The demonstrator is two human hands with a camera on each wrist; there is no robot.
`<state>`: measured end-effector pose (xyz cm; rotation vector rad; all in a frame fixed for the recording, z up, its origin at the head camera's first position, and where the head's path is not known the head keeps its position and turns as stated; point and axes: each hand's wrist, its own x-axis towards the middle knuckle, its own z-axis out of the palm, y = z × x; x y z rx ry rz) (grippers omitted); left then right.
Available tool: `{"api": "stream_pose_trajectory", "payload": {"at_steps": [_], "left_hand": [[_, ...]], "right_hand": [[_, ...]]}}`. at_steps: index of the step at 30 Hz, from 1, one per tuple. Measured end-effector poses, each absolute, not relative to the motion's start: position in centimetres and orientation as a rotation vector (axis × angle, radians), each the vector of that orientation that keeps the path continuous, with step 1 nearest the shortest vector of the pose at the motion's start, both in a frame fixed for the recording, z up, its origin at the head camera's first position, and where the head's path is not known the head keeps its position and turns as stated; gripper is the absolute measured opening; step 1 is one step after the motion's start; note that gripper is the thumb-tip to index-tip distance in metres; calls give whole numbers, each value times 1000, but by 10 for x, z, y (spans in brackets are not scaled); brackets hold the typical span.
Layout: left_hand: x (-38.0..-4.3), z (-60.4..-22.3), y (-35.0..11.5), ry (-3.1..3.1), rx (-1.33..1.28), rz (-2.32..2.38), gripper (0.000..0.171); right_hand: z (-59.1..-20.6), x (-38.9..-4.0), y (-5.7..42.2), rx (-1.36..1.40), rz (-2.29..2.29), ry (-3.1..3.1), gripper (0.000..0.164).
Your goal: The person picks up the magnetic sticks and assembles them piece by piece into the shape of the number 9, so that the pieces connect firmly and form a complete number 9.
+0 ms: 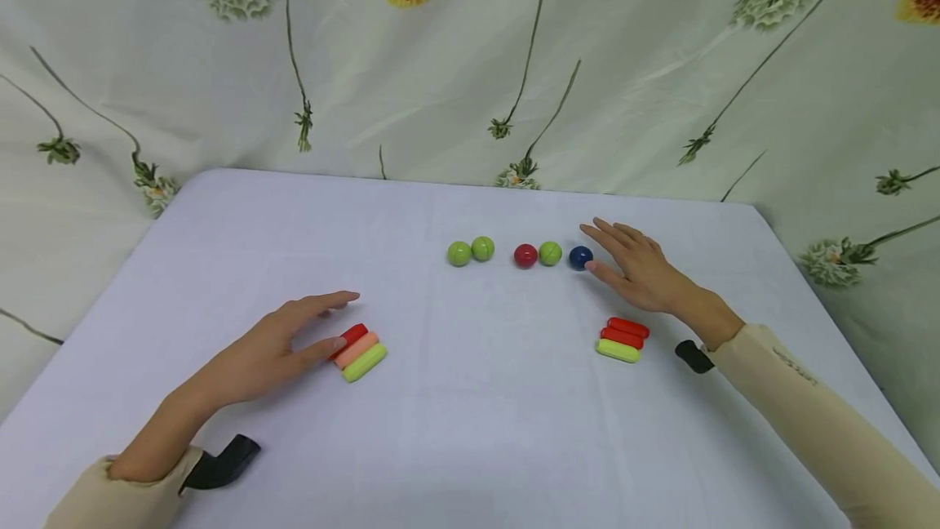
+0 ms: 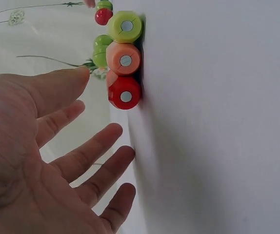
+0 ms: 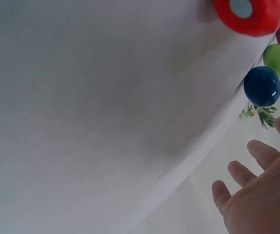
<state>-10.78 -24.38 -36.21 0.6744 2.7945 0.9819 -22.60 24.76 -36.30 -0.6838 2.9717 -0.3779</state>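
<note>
My left hand [image 1: 268,348], fingers loosely extended, hovers beside a red magnetic rod [image 1: 355,335], a salmon rod [image 1: 357,349] and a yellow-green rod [image 1: 365,362] lying side by side. The thumb overlaps the red rod in the head view, but the left wrist view shows a gap. Pale metal discs cap these rods' ends. Over the right side, my right hand [image 1: 646,274] spreads its fingers near a blue ball [image 1: 580,258]; whether the thumb touches it I cannot tell. Left of the blue ball sit a green ball [image 1: 550,253] and a red ball [image 1: 525,256].
Two more green balls, a nearer one [image 1: 458,253] and a farther one [image 1: 482,248], sit further left. Below my right hand lie two red rods [image 1: 627,328] and a yellow-green rod [image 1: 618,351]. A white cloth covers the table [image 1: 470,431]; a flowered curtain [image 1: 441,88] hangs behind.
</note>
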Motion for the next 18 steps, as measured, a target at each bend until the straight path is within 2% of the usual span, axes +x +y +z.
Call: {"api": "stream_pose_trajectory", "payload": {"at_steps": [5, 18], "left_hand": [[-109, -365, -247, 2807, 733, 1011, 53], [-114, -367, -252, 2590, 654, 1175, 39]], "right_hand": [[-364, -229, 247, -679, -462, 2900, 64], [-363, -233, 245, -658, -571, 2820, 62]]}}
